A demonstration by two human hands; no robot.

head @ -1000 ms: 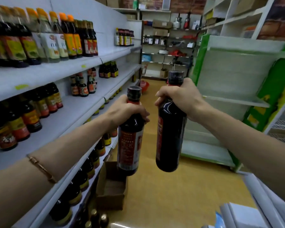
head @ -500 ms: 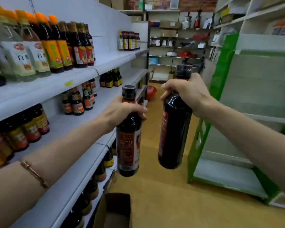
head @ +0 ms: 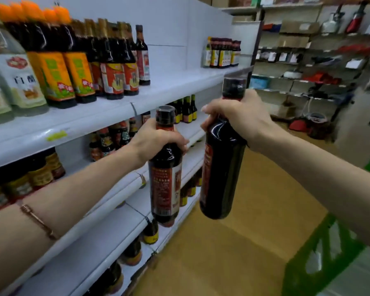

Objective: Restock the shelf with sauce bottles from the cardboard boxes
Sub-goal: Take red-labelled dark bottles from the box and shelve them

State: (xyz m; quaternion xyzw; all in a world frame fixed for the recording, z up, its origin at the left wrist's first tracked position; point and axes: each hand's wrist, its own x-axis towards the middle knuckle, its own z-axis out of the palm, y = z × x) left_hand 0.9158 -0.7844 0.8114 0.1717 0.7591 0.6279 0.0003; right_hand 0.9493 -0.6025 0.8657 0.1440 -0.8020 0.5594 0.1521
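Two glossy, dark glass sauce bottles hang by their necks in front of the white metal shelf [head: 120, 112]. The left hand [head: 156, 139] wraps the left bottle [head: 165, 182], red-labelled; the right hand [head: 241, 118] wraps the right bottle [head: 222, 174]. Beyond the shelf lies a smooth tan floor [head: 244, 242].

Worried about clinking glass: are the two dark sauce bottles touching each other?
Apart. The head view shows shelf and floor between the left dark sauce bottle and the right dark sauce bottle.
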